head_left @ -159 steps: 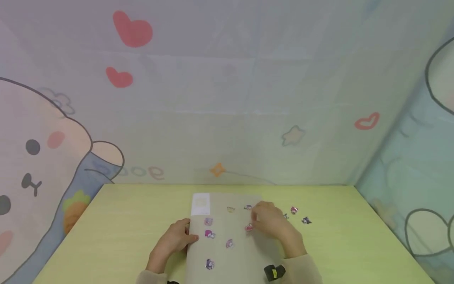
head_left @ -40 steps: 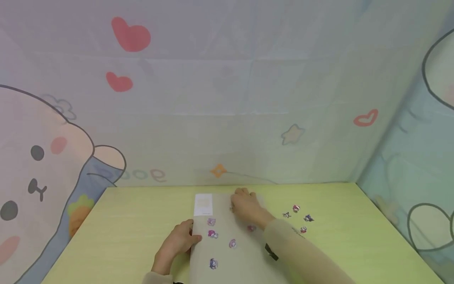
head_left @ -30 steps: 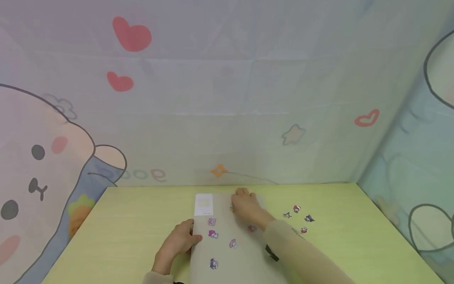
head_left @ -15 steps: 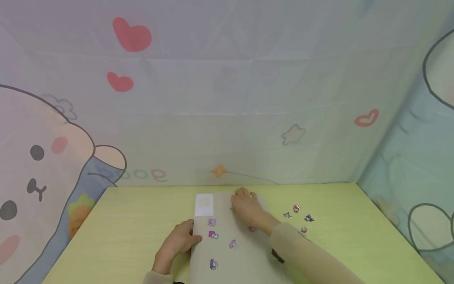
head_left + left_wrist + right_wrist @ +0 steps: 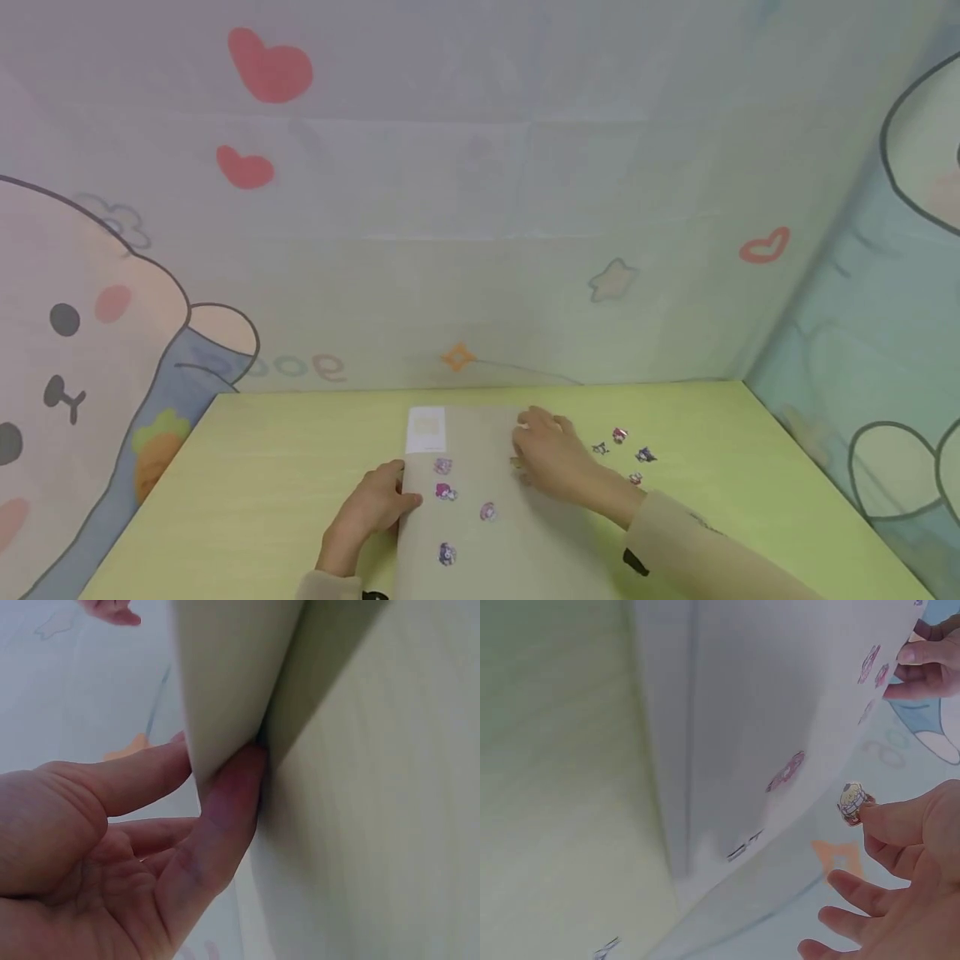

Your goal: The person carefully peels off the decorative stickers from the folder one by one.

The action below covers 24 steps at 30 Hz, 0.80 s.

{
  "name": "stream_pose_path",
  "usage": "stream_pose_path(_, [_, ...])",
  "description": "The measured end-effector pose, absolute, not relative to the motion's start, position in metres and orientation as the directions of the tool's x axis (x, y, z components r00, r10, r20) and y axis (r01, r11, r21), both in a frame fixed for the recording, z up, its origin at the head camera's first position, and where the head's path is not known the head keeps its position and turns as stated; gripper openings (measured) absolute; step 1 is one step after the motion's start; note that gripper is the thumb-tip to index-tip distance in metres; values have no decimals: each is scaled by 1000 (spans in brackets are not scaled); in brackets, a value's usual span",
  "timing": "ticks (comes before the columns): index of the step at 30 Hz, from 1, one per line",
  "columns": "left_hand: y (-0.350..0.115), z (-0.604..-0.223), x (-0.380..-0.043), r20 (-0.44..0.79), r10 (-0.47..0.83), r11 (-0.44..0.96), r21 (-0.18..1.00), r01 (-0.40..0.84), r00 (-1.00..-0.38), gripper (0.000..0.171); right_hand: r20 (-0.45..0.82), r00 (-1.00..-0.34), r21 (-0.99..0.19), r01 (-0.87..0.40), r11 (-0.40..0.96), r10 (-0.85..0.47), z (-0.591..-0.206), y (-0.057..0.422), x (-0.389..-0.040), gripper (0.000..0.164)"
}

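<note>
My right hand [image 5: 555, 458] is over the upper right of a beige board [image 5: 510, 567]. Between thumb and fingertip it pinches a small yellow character sticker [image 5: 852, 802], held clear of the board in the right wrist view; the other fingers are spread. My left hand [image 5: 369, 510] grips the board's left edge, thumb on top and a finger beneath, as the left wrist view shows. Stickers on the board include a lilac one [image 5: 443, 467], a magenta one [image 5: 446, 492], a pink one [image 5: 488, 512] and a dark purple one [image 5: 447, 554].
A white label [image 5: 426, 429] is at the board's top left corner. Loose stickers lie on the yellow table [image 5: 300, 442] right of the board, among them a red one [image 5: 619, 435] and a dark one [image 5: 646, 455]. A printed cloth [image 5: 480, 208] stands behind the table.
The yellow sticker lay on the board's upper middle; my right hand reached it, took it off and moved right with it. My left hand has kept its grip on the edge.
</note>
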<state>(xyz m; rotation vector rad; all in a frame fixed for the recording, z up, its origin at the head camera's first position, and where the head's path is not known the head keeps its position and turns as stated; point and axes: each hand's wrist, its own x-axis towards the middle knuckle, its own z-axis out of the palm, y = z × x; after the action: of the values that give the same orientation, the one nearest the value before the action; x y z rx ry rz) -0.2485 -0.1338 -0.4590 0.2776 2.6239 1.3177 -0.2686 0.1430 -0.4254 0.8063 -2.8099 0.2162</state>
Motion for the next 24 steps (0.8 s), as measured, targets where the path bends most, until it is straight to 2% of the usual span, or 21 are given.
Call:
stream_pose_path(6, [-133, -459, -249, -93, 240, 601, 796, 73, -966, 28, 231, -858, -99, -491, 866, -460, -422, 178, -246, 12])
stream_pose_path(15, [-135, -454, -247, -102, 217, 622, 781, 58, -971, 29, 261, -855, -81, -482, 873, -448, -433, 224, -232, 29])
stream_pose_path(24, [-133, -457, -248, -92, 238, 601, 796, 72, -967, 31, 166, -909, -132, -405, 905, -383, -441, 255, -224, 27])
